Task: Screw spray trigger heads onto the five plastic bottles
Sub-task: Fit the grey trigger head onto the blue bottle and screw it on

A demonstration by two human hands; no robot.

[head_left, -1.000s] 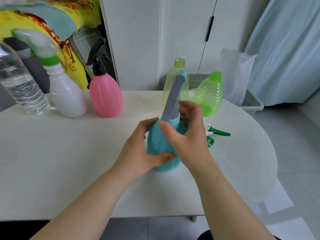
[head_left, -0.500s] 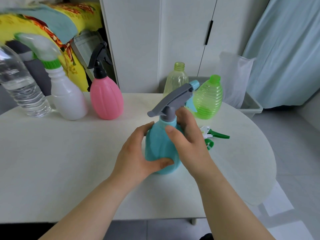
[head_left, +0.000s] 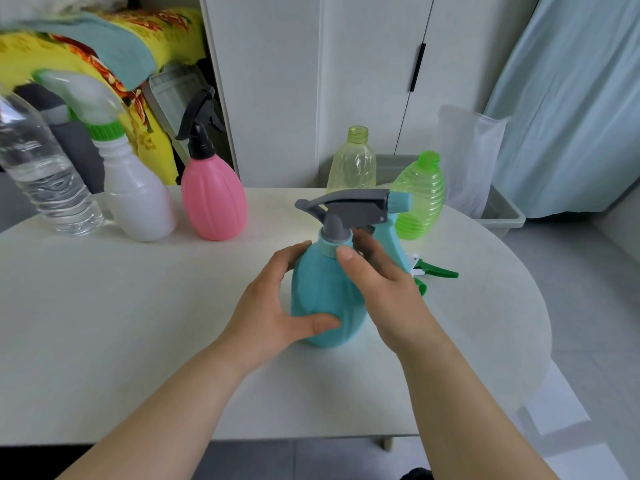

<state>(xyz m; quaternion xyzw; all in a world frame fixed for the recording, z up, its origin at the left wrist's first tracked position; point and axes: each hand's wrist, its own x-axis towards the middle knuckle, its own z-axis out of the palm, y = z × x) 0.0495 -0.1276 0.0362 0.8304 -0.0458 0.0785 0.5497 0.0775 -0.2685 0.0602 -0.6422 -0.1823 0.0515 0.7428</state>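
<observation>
Desk (head_left: 104,341): white, rounded at the right end; carries every bottle listed below.

Clear water bottle (head_left: 41,174): far left rear of the desk, leaning in the wide-angle view, partly cut by the frame edge.

White bottle (head_left: 138,202): just right of the clear one, upright, fitted with a translucent trigger head on a green collar.

Teal bottle (head_left: 322,299): centre of the desk, base resting on the surface, upright. Grey trigger head (head_left: 346,206) seated on its neck, teal nozzle pointing right, teal lever hanging down on the right side.

Pink bottle (head_left: 214,199): rear, right of the white bottle, upright, black trigger head fitted.

Ribbed green bottle (head_left: 420,199): rear right, behind the teal nozzle, green neck showing, no trigger head.

Pale yellow-green bottle (head_left: 351,164): rear centre, just left of the ribbed one, neck open, no trigger head.

Left hand (head_left: 266,306): wrapped around the lower body of the teal bottle, thumb across the front, fingers behind.

Right hand (head_left: 384,289): closed on the teal collar at the bottle's neck, thumb in front, fingers around the back.

Loose green trigger head (head_left: 433,271): lying on the desk just right of the right hand, partly hidden by it.
</observation>
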